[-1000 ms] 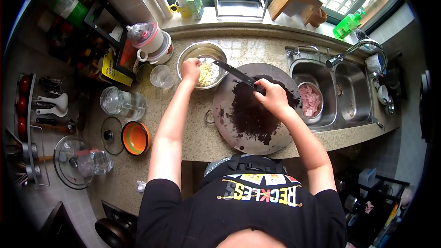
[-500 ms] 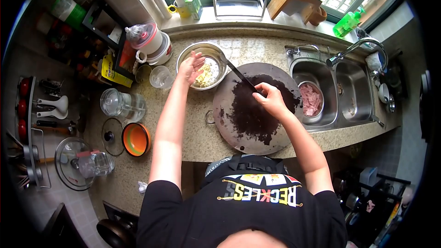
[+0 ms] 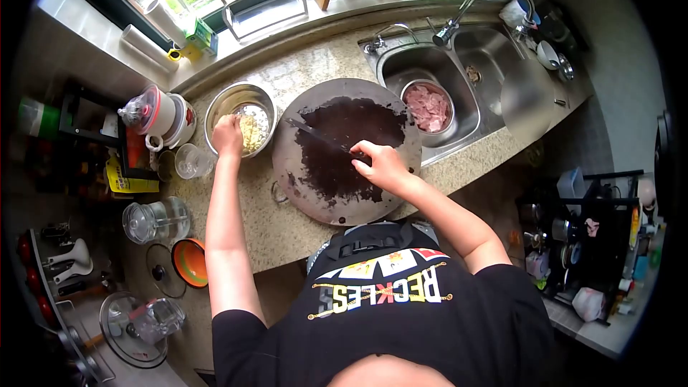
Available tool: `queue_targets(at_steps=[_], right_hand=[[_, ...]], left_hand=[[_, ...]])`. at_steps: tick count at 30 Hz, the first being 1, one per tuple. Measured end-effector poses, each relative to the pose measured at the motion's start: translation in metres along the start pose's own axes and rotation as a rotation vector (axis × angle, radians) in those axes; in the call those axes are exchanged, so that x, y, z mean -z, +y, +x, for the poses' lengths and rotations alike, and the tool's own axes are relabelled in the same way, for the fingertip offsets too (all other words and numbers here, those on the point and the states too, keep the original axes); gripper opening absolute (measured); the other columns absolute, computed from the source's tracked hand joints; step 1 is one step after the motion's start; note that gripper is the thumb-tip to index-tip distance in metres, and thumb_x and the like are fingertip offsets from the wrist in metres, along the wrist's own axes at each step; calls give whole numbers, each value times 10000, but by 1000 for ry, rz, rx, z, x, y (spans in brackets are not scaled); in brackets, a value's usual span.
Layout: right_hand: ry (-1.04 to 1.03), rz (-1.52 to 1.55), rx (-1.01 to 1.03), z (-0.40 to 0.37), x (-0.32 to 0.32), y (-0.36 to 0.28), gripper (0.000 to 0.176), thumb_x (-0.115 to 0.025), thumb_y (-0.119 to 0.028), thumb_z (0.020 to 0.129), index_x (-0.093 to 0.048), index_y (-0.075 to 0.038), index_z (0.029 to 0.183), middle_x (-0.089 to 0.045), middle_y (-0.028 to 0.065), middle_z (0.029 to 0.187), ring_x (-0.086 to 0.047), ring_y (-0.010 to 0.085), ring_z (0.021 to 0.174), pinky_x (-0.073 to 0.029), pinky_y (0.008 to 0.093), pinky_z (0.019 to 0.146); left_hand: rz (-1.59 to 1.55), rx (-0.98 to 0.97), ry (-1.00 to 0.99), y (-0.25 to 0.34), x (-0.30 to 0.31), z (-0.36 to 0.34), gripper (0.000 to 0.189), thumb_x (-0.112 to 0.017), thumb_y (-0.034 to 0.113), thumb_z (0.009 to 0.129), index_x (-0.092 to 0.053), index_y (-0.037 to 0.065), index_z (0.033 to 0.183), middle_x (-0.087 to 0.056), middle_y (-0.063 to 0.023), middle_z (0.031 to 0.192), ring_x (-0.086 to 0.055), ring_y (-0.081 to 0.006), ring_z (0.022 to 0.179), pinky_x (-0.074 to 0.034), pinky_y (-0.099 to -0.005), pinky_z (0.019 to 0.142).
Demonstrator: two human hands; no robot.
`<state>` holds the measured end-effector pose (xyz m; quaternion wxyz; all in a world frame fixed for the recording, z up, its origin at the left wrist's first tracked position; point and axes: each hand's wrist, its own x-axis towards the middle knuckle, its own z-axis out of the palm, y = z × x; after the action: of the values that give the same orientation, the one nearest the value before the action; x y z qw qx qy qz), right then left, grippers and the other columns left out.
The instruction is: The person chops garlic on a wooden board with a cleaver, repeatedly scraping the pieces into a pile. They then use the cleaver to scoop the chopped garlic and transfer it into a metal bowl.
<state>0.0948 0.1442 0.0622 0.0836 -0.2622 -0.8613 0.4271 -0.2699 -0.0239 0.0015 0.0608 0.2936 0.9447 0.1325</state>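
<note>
A steel bowl (image 3: 269, 93) at the left of the counter holds pale chopped bits (image 3: 253, 131). My left hand (image 3: 228, 134) is over the left part of this bowl, fingers drawn together; whether anything is between them is too small to tell. A round, dark-stained board (image 3: 294, 186) lies to the bowl's right. My right hand (image 3: 378, 166) grips the handle of a dark knife (image 3: 319, 136), which lies low over the board with its tip toward the bowl.
Pink meat (image 3: 428, 106) fills a steel pot in the left sink basin (image 3: 469, 111). Left of the bowl stand a clear cup (image 3: 192, 161), lidded white containers (image 3: 175, 120) and a glass jar (image 3: 158, 220). An orange bowl (image 3: 190, 263) is at the counter's left edge.
The view has turned and shifted. My left hand has gone from spread fingers to closed ones at the steel bowl. The knife's tip has moved off the bowl's rim to over the board.
</note>
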Motion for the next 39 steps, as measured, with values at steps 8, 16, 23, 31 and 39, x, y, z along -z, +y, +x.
queue_targets(at_steps=[8, 16, 23, 31, 39], right_hand=[[183, -263, 70, -38, -4, 27, 299, -723, -209, 827, -622, -104, 1088, -693, 140, 911, -674, 355, 858, -529, 453, 734], [212, -281, 38, -59, -13, 35, 321, -732, -191, 816, -626, -110, 1107, -693, 140, 922, -671, 355, 865, -526, 460, 746], [223, -315, 50, -62, -24, 44, 413, -738, -137, 798, -567, -119, 1173, -647, 147, 894, -644, 377, 880, -513, 475, 776], [167, -371, 83, -52, -32, 49, 494, -722, -91, 783, -519, -102, 1233, -592, 151, 1008, -585, 364, 1026, -507, 466, 865], [117, -455, 129, -44, -34, 44, 412, -719, -77, 761, -538, -82, 1131, -567, 140, 1016, -566, 340, 1003, -503, 449, 854]], left_hand=[[-258, -192, 318, -12, 0, -1, 86, -738, 126, 820, -725, 81, 892, -714, -123, 919, -683, -326, 878, -527, -407, 784], [-496, -98, 370, 3, 24, -2, 214, -784, 151, 801, -710, 26, 958, -729, -157, 898, -705, -294, 853, -531, -396, 779], [-376, -228, 313, -21, -3, 3, 267, -789, 136, 782, -735, 96, 1041, -717, -174, 999, -695, -314, 934, -533, -402, 834], [294, -370, 667, -3, -2, -16, 374, -820, 360, 749, -765, 204, 1084, -744, -105, 895, -701, -291, 917, -525, -404, 887], [-136, -39, 238, -17, -9, -6, 195, -742, 91, 792, -738, 91, 988, -709, -131, 925, -680, -326, 910, -522, -434, 805]])
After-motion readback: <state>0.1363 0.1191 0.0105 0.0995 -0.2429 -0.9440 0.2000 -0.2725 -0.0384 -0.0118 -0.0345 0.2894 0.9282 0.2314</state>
